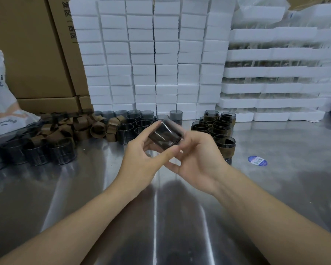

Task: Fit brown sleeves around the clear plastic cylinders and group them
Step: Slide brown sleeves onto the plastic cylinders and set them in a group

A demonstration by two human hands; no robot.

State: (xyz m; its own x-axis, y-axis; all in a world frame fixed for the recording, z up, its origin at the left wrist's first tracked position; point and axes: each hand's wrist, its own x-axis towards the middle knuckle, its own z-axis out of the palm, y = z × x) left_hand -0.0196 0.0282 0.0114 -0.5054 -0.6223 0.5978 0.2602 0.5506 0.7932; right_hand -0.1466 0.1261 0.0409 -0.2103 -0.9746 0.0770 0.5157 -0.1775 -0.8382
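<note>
A small round blue sticker point(257, 161) lies on the shiny silver metal table point(275, 197). Behind stand big brown cardboard boxes point(33, 54), a wall of white foam blocks point(151, 64) and stacked white foam trays point(275, 71). A white plastic bag point(2, 104) sits left.

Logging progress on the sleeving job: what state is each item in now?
Held cylinder, tilted, no sleeve visible.
Left hand, gripping the cylinder.
Right hand, gripping the cylinder.
Loose brown sleeves, piled, unused.
Bare cylinders, upright, unsleeved.
Sleeved cylinders, upright, grouped.
</note>
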